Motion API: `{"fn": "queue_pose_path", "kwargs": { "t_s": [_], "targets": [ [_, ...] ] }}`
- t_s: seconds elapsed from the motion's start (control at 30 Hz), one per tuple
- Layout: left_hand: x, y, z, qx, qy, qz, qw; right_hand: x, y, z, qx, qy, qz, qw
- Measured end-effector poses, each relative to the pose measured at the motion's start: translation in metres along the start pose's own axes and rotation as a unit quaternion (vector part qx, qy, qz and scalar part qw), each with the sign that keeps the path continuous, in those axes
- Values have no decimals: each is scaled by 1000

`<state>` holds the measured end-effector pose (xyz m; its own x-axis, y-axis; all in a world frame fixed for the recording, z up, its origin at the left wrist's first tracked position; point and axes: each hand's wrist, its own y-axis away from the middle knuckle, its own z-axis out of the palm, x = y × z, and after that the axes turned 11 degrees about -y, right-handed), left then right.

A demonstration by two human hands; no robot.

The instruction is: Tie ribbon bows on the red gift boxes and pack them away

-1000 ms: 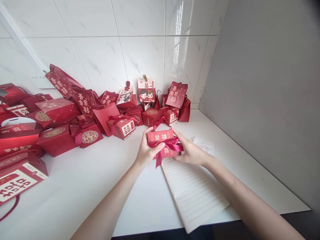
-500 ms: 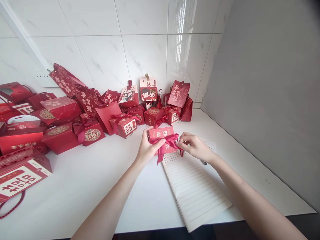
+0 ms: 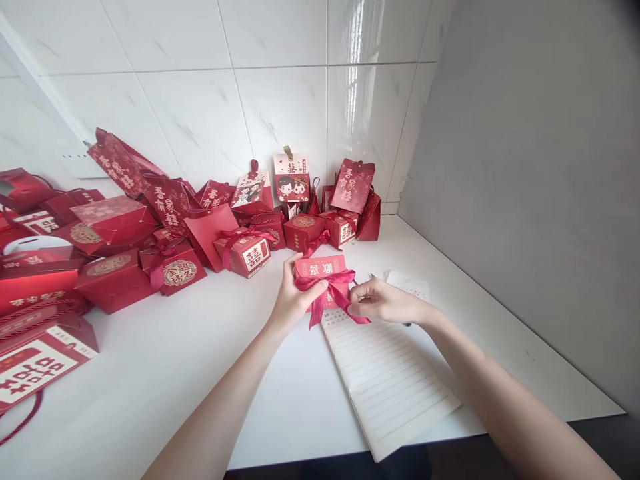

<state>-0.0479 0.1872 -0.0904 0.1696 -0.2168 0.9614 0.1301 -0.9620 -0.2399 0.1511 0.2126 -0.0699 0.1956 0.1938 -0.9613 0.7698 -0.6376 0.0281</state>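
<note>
A small red gift box (image 3: 324, 265) with characters on its lid stands near the middle of the view. My left hand (image 3: 294, 299) grips it from the left side, thumb pressed on top by the knot. A dark pink satin ribbon (image 3: 318, 311) is tied in a bow across the box, one tail hanging at the front and another slanting right. Close to the box's right edge, my right hand (image 3: 385, 300) has its fingers pinched together at the right side of the ribbon. Its fingertips partly hide that side of the bow.
A lined notebook (image 3: 395, 383) lies under and in front of the box. Crumpled paper (image 3: 409, 283) is behind my right wrist. Several red boxes (image 3: 115, 280) crowd the left side and the back along the tiled wall (image 3: 280, 100). A grey panel (image 3: 525, 200) bounds the right.
My right hand has moved slightly down at the bow, and a ribbon tail now slants out below its fingers. The left hand still holds the box. The view has shifted slightly.
</note>
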Motion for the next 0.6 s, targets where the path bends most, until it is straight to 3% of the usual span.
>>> {"fn": "queue_pose_path", "kwargs": {
  "t_s": [0.3, 0.6],
  "targets": [
    [-3, -4, 0, 12, -14, -4, 1000, 4, 0, -6, -49, -1, -29, 998],
    [-4, -5, -1, 14, -25, -10, 1000, 5, 1, -6, -39, -19, -35, 998]
  ]
}}
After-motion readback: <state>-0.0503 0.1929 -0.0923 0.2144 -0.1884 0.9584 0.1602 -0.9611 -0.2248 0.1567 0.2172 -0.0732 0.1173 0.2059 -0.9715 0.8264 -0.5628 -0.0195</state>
